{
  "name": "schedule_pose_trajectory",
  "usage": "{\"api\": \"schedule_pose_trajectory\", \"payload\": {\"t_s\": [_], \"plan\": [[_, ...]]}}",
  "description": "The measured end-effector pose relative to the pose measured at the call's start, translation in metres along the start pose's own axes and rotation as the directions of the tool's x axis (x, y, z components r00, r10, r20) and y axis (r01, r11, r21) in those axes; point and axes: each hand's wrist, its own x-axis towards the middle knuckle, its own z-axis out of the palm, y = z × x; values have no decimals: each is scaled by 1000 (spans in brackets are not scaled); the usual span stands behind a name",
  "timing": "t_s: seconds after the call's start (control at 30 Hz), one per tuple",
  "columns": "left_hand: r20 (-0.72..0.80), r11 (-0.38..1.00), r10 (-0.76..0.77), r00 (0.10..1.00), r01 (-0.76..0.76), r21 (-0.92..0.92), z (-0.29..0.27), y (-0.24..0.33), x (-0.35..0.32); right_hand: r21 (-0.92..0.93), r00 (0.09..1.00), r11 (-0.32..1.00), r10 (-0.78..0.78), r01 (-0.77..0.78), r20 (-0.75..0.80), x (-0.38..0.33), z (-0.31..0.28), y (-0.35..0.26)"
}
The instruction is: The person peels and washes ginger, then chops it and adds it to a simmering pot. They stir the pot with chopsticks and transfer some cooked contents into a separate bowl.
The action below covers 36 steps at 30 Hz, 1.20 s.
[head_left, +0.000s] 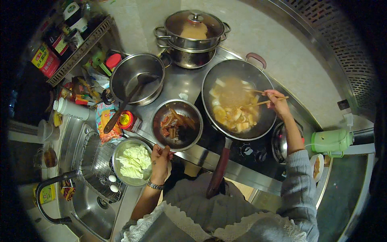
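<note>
My right hand [277,104] is closed around a pair of wooden chopsticks [254,105], their tips in a dark wok [205,80]. Pale slices [238,119] and white pieces lie in brownish, steaming broth in the wok. My left hand [160,159], wearing a watch, has its fingers bent together between two bowls. Its fingertips are by the near rim of a steel bowl [157,139] with brown sticks and reddish bits in it. Beside the wrist is a metal bowl [115,155] of torn cabbage leaves [135,162]. Whether the left fingers grip a rim is unclear.
Behind stand a lidded steamer pot [189,56] and a steel pot [117,86] with a dark ladle [125,103] across its rim. The wok's handle [219,173] points toward me. A sink with a rack [94,161], two eggs and a black faucet [42,193] is at left.
</note>
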Motion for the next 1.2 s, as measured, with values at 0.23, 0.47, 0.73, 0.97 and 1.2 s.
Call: {"api": "schedule_pose_trajectory", "payload": {"t_s": [0.23, 0.47, 0.73, 0.97, 1.2], "plan": [[-1, 1000, 0, 1000, 0, -15, -7, 5, -3, 155, 997, 985, -72, 76, -34, 21, 36, 9], [23, 989, 67, 997, -69, 134, -10, 17, -5, 403, 983, 915, 97, -26, -156, 13, 51, 19], [45, 944, 173, 984, -179, 276, -4, 25, 0, 446, 918, 863, 351, -239, -187, -5, 75, 23], [55, 899, 225, 973, -229, 375, -7, 25, 12, 585, 851, 743, 500, -325, -163, -14, 81, 32], [62, 843, 272, 960, -268, 466, -8, 30, 19, 681, 836, 668, 528, -300, -149, -25, 91, 28]]}}
